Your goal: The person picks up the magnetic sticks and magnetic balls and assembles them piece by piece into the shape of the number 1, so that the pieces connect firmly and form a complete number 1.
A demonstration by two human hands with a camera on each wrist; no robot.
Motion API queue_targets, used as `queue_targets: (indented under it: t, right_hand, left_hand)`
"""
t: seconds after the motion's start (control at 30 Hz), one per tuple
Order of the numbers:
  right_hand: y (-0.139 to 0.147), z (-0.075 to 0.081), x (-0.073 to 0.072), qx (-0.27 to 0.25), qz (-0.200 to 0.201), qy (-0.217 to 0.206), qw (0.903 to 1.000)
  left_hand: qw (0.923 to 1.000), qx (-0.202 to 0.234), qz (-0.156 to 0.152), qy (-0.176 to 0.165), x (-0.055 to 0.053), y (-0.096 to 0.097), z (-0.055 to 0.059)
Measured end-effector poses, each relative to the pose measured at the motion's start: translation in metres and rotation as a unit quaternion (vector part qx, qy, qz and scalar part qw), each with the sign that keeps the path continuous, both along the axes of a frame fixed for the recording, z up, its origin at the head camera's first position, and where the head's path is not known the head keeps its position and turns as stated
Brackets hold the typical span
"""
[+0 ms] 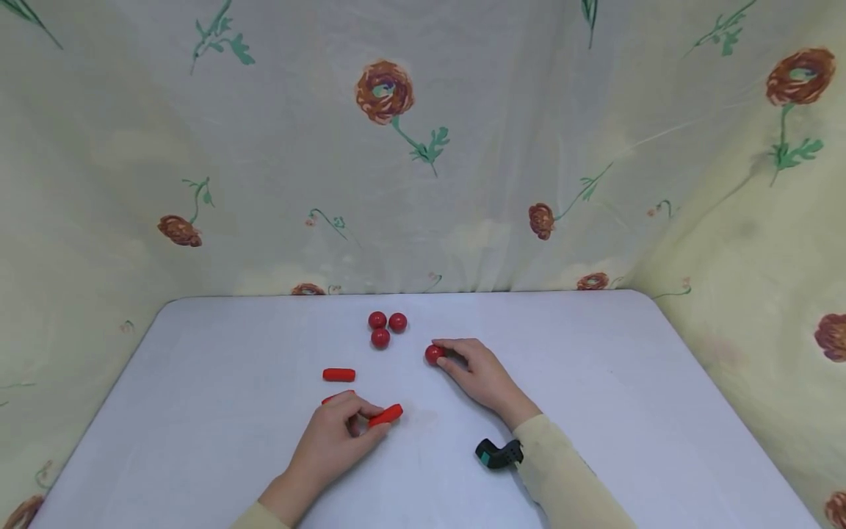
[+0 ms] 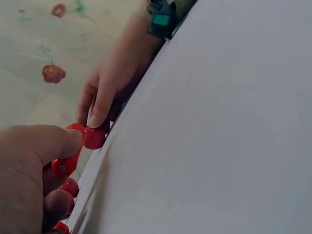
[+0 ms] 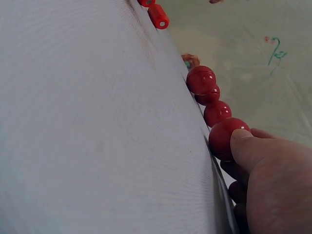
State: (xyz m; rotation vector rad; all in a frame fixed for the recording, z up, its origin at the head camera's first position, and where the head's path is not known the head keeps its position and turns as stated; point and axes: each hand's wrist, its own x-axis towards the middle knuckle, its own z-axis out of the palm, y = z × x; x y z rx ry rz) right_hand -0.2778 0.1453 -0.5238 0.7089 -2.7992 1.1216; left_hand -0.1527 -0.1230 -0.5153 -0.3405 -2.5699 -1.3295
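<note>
With 12 o'clock at the far edge of the table (image 1: 595, 367), the left hand (image 1: 337, 439) pinches a red stick (image 1: 386, 415) between thumb and fingers. This stick slants, its free end pointing to about 2 o'clock; the left wrist view shows a grey dot on one end. A second stick (image 1: 339, 375) lies on the table at 10 o'clock from the held one, running from 9 to 3 o'clock. A third stick (image 1: 327, 400), mostly hidden by the left hand, lies just beside it on its 6 o'clock side.

The right hand (image 1: 481, 376) pinches a red ball (image 1: 433, 355) between thumb and fingertips, at between 1 and 2 o'clock from the held stick and apart from it. I cannot tell whether this ball touches the table. At 10 o'clock from it, three more red balls sit close together: one (image 1: 377, 319) at the 11 o'clock side of the group, one (image 1: 398, 322) at the 2 o'clock side, and one (image 1: 380, 338) at the 6 o'clock side.

A black device (image 1: 499, 454) with a green patch is at the right wrist, by the pale sleeve (image 1: 568, 470). Beyond the table's 12 o'clock edge hangs a pale cloth (image 1: 463, 228) with brown-red flowers and green stems.
</note>
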Motion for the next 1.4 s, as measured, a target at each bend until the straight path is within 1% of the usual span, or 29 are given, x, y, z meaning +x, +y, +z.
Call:
queue_targets:
  t: [0.07, 0.13, 0.33, 0.73, 1.0, 1.2, 1.4]
  right_hand:
    - [0.0, -0.001, 0.0, 0.001, 0.0, 0.0, 1.0]
    - [-0.001, -0.001, -0.001, 0.002, 0.0, -0.001, 1.0]
    - [-0.001, -0.001, -0.001, 0.003, 0.001, -0.01, 0.9999]
    - [-0.004, -0.003, -0.004, -0.001, 0.007, -0.009, 0.9999]
    - [-0.003, -0.002, -0.001, 0.0, 0.005, -0.017, 0.9998]
    - [-0.002, -0.002, 0.0, 0.003, 0.0, -0.018, 0.9998]
    - [-0.001, 0.001, 0.001, -0.003, 0.007, -0.015, 0.9999]
  left_hand:
    - [1.0, 0.006, 0.001, 0.002, -0.001, 0.004, 0.0]
    - [0.9999, 0.005, 0.008, -0.004, -0.003, 0.008, 0.0]
    - [0.9991, -0.016, 0.034, -0.018, -0.008, 0.016, 0.001]
    - [0.9979, -0.035, 0.054, -0.003, -0.019, 0.023, 0.001]
    - [0.9955, -0.056, 0.075, -0.015, -0.029, 0.035, 0.0]
    - [0.9958, -0.051, 0.074, -0.019, -0.036, 0.044, 0.001]
    - [0.9962, -0.051, 0.068, -0.018, -0.042, 0.052, 0.002]
